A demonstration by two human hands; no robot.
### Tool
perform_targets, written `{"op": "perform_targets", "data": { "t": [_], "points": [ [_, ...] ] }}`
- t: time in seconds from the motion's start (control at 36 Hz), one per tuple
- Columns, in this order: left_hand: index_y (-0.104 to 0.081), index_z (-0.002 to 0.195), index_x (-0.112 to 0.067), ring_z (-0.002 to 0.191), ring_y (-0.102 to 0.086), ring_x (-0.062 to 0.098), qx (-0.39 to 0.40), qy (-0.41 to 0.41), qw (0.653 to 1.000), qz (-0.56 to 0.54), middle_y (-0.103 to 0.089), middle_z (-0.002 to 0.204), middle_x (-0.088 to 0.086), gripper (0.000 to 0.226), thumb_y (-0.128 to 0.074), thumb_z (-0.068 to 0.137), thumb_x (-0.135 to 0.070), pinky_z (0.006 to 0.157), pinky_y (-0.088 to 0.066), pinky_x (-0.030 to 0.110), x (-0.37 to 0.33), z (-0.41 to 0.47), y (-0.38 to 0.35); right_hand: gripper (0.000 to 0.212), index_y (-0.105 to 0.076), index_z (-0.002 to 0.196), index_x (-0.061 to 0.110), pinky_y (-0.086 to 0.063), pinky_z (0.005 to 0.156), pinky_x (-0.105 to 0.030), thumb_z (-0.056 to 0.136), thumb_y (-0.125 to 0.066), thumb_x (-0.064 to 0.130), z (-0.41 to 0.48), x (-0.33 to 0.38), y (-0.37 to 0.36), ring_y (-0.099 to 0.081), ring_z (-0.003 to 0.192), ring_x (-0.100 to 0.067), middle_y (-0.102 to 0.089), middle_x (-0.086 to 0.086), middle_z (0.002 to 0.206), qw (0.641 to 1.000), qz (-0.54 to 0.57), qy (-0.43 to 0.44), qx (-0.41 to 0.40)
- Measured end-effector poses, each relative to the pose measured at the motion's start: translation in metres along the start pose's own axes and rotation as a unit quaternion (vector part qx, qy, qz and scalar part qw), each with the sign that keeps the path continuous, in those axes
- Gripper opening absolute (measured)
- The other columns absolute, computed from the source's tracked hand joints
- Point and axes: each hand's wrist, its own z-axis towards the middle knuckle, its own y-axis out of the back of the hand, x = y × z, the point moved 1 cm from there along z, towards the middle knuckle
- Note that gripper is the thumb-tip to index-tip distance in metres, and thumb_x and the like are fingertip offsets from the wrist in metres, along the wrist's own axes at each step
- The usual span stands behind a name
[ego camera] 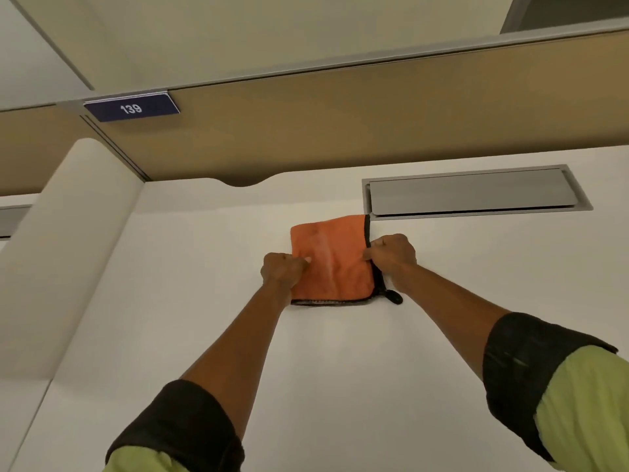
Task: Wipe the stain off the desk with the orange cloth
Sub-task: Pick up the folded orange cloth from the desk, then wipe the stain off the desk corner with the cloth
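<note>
A: Two hands pinch the orange cloth (332, 258), folded flat on the white counter (340, 352).
B: Left hand (280, 269) clamps its left edge; right hand (393, 252) clamps its black-trimmed right edge.
A: Beyond the right hand: grey cable hatch (473, 192). Far beyond the left hand: plate "139" (131, 108).
</note>
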Motion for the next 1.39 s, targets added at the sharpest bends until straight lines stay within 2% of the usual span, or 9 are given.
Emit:
{"op": "perform_targets", "data": {
  "t": [0.14,0.25,0.33,0.5,0.67,0.83,1.0,1.28,1.39],
  "points": [
    [-0.075,0.1,0.004,0.092,-0.071,0.022,0.025,-0.042,0.995,-0.092,-0.075,0.096,0.004,0.031,-0.091,0.085,-0.017,0.075,-0.054,0.031,-0.009,-0.03,0.012,0.023,-0.074,0.089,0.006,-0.056,0.078,-0.03,0.074,-0.091,0.007,-0.017,-0.016,0.038,-0.074,0.095,-0.026,-0.078,-0.006,0.096,0.99,0.137,0.014,0.015],
    [-0.076,0.107,-0.003,0.091,-0.074,0.015,0.04,-0.106,0.986,-0.122,-0.081,0.101,0.005,0.03,-0.092,0.085,-0.015,0.067,-0.053,0.018,-0.02,-0.068,0.006,0.058,-0.062,0.131,0.017,-0.049,0.068,-0.019,0.08,-0.09,0.015,-0.044,-0.032,0.076,-0.075,0.096,-0.021,-0.077,-0.012,0.096,0.985,0.148,0.083,-0.037],
    [-0.066,0.123,-0.011,0.094,-0.073,0.008,0.048,-0.148,0.978,-0.139,-0.08,0.099,0.002,0.048,-0.093,0.084,-0.017,0.068,-0.052,0.015,-0.026,-0.103,-0.009,0.073,-0.05,0.146,0.029,-0.047,0.077,-0.017,0.084,-0.088,0.019,-0.068,-0.05,0.106,-0.072,0.096,-0.016,-0.075,-0.008,0.095,0.98,0.108,0.152,-0.066],
    [-0.064,0.13,-0.026,0.109,-0.072,0.015,0.094,-0.285,0.952,-0.054,-0.08,0.099,-0.003,0.06,-0.094,0.08,-0.012,0.093,-0.051,0.025,-0.02,-0.158,-0.049,0.057,-0.066,0.137,0.03,-0.05,0.097,-0.027,0.085,-0.084,0.014,-0.119,-0.101,0.168,-0.067,0.112,-0.018,-0.075,0.001,0.111,0.981,0.032,0.171,-0.088],
    [-0.073,0.127,-0.031,0.109,-0.059,-0.012,0.086,-0.374,0.921,0.07,-0.073,0.12,-0.007,0.053,-0.091,0.08,-0.014,0.099,-0.048,0.018,-0.009,-0.226,-0.103,0.064,-0.067,0.135,0.027,-0.048,0.11,-0.047,0.076,-0.092,0.02,-0.177,-0.159,0.225,-0.061,0.117,-0.019,-0.066,0.008,0.111,0.982,-0.05,0.118,-0.138],
    [-0.074,0.107,-0.031,0.115,-0.051,0.012,0.083,-0.48,0.865,0.12,-0.067,0.103,-0.017,0.029,-0.089,0.084,-0.021,0.098,-0.044,0.033,0.009,-0.289,-0.148,0.034,-0.075,0.107,0.033,-0.046,0.098,-0.042,0.078,-0.089,0.041,-0.242,-0.231,0.265,-0.053,0.112,-0.022,-0.065,0.007,0.099,0.97,-0.098,0.086,-0.206],
    [-0.071,0.107,-0.025,0.116,-0.065,-0.003,0.201,-0.483,0.846,0.102,-0.073,0.115,-0.015,0.027,-0.086,0.088,-0.013,0.096,-0.039,0.001,0.03,-0.34,-0.18,0.033,-0.071,0.106,0.029,-0.051,0.09,-0.026,0.08,-0.089,0.038,-0.306,-0.294,0.297,-0.06,0.112,-0.012,-0.064,0.012,0.114,0.976,-0.004,0.048,-0.215],
    [-0.063,0.115,-0.023,0.098,-0.066,-0.008,0.291,-0.469,0.819,0.158,-0.072,0.105,-0.016,0.019,-0.075,0.101,-0.027,0.075,-0.048,0.004,0.053,-0.396,-0.242,0.031,-0.067,0.119,0.026,-0.068,0.081,-0.045,0.091,-0.082,0.025,-0.367,-0.367,0.309,-0.079,0.089,-0.014,-0.08,0.005,0.101,0.954,0.192,0.011,-0.228],
    [-0.066,0.119,-0.026,0.094,-0.068,0.002,0.305,-0.473,0.795,0.228,-0.073,0.107,-0.011,0.023,-0.076,0.099,-0.032,0.079,-0.055,0.02,0.067,-0.407,-0.286,0.036,-0.065,0.118,0.023,-0.068,0.071,-0.043,0.088,-0.083,0.034,-0.37,-0.403,0.303,-0.079,0.073,-0.014,-0.078,0.002,0.103,0.957,0.136,-0.064,-0.248]
  ]
}}
